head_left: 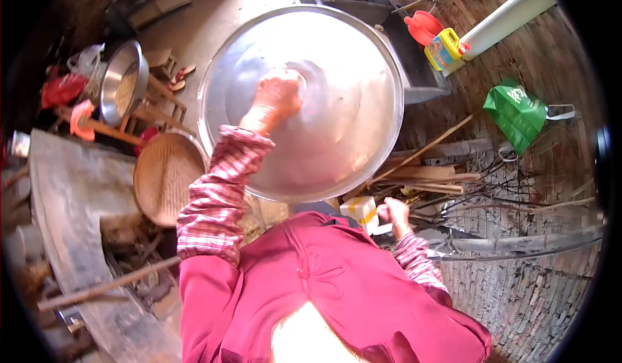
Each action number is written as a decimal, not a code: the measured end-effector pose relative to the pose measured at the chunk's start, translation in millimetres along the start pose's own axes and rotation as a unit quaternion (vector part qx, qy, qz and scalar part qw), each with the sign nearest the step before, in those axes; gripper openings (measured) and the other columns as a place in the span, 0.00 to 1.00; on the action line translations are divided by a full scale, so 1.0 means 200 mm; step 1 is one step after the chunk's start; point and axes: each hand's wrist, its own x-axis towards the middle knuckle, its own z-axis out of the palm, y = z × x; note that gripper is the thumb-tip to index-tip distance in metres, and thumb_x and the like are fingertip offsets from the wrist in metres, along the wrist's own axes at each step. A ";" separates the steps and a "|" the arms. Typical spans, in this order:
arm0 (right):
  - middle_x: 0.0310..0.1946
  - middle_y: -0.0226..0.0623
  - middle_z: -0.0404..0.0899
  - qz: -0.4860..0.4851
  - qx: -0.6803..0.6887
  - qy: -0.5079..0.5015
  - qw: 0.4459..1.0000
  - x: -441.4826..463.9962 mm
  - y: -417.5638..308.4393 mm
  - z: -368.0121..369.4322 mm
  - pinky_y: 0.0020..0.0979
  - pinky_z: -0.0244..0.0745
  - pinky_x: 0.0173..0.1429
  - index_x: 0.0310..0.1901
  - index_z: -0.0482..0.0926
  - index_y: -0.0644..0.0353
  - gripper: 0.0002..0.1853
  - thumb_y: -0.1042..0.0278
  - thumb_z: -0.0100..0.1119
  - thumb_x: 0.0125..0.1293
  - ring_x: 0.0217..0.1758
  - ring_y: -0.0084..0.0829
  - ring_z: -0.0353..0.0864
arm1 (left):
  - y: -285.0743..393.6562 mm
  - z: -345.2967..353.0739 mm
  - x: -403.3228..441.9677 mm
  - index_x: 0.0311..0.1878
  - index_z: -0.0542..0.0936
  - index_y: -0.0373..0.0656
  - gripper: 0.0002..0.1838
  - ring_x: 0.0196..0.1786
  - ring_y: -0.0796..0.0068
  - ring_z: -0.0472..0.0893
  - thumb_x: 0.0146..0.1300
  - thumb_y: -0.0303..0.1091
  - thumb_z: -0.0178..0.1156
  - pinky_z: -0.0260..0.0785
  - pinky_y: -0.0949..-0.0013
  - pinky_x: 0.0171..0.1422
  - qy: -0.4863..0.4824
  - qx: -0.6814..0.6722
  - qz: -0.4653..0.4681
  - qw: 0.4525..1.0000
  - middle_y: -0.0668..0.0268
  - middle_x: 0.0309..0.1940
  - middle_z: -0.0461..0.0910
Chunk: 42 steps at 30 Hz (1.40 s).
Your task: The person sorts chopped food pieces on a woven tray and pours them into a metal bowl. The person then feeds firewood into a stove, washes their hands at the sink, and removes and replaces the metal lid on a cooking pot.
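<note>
My left hand (277, 99) is closed around the middle of a large round metal lid (324, 156), where the handle would be; the fingers hide it. The lid's shiny face is turned toward me, and whatever lies behind it is out of sight. Low on the right, beside my body, my right hand (396, 215) is curled closed. Right by it are a white and yellow box (361, 211) and a small white piece (383, 229). I cannot make out what, if anything, the right fingers hold.
On the left are a round woven basket (165, 175) and a metal basin (123, 81) with grainy contents. Firewood (427, 178) and branches lie on the right. A green bag (516, 113) hangs by the brick wall, below a yellow jug (445, 49) and red basin (424, 26).
</note>
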 end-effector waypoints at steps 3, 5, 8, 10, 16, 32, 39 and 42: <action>0.24 0.37 0.79 0.067 -0.007 0.033 0.997 0.08 0.10 0.16 0.25 0.76 0.26 0.32 0.77 0.64 0.10 0.65 0.54 0.63 0.23 0.27 0.80 | -0.03 0.19 0.34 0.36 0.79 0.40 0.13 0.38 0.50 0.80 0.45 0.27 0.54 0.73 0.52 0.43 -0.051 -0.041 0.042 0.997 0.49 0.32 0.80; 0.21 0.34 0.78 0.127 -0.067 0.023 0.989 0.11 0.05 0.25 0.23 0.71 0.23 0.29 0.76 0.62 0.11 0.64 0.54 0.63 0.22 0.25 0.79 | -0.02 0.29 0.50 0.26 0.79 0.37 0.05 0.31 0.51 0.80 0.44 0.24 0.56 0.73 0.55 0.36 0.010 -0.091 0.097 0.991 0.51 0.25 0.79; 0.29 0.48 0.80 0.117 -0.103 0.018 0.988 0.23 -0.02 0.33 0.25 0.81 0.31 0.38 0.74 0.73 0.15 0.64 0.48 0.65 0.28 0.34 0.83 | -0.05 0.64 0.80 0.24 0.79 0.36 0.04 0.32 0.51 0.80 0.42 0.23 0.56 0.71 0.54 0.35 -0.044 -0.101 0.135 0.985 0.49 0.25 0.78; 0.29 0.47 0.80 0.162 0.032 0.074 0.983 0.32 0.02 0.39 0.25 0.81 0.31 0.40 0.73 0.72 0.16 0.64 0.49 0.65 0.26 0.34 0.82 | -0.01 0.79 0.99 0.24 0.79 0.35 0.04 0.32 0.50 0.80 0.41 0.24 0.57 0.71 0.54 0.35 -0.103 -0.086 0.153 0.979 0.48 0.25 0.78; 0.29 0.46 0.80 0.166 0.131 0.200 0.957 0.39 0.07 0.70 0.26 0.78 0.32 0.38 0.73 0.70 0.13 0.65 0.51 0.64 0.25 0.33 0.81 | 0.09 1.08 1.48 0.20 0.81 0.34 0.06 0.34 0.51 0.78 0.38 0.28 0.61 0.71 0.56 0.35 -0.147 -0.042 0.326 0.933 0.46 0.27 0.78; 0.28 0.44 0.79 0.232 0.229 0.338 0.883 0.43 -0.39 1.80 0.31 0.74 0.34 0.35 0.75 0.69 0.14 0.63 0.51 0.65 0.29 0.34 0.79 | -0.07 1.52 2.17 0.31 0.83 0.40 0.16 0.40 0.61 0.81 0.45 0.44 0.66 0.74 0.63 0.41 -0.318 -0.012 0.504 0.803 0.53 0.34 0.80; 0.27 0.41 0.78 0.232 0.242 0.375 0.864 0.50 -0.47 1.87 0.30 0.72 0.33 0.36 0.75 0.69 0.14 0.63 0.51 0.65 0.28 0.31 0.77 | -0.02 1.77 2.31 0.32 0.83 0.39 0.18 0.39 0.59 0.81 0.47 0.46 0.67 0.74 0.62 0.40 -0.338 0.007 0.531 0.777 0.52 0.34 0.80; 0.27 0.40 0.78 0.229 0.255 0.382 0.858 0.54 -0.49 1.88 0.30 0.71 0.33 0.36 0.75 0.69 0.14 0.63 0.51 0.65 0.28 0.30 0.76 | 0.01 1.87 2.37 0.33 0.82 0.39 0.17 0.39 0.59 0.81 0.48 0.43 0.66 0.74 0.62 0.39 -0.337 0.007 0.550 0.764 0.52 0.34 0.80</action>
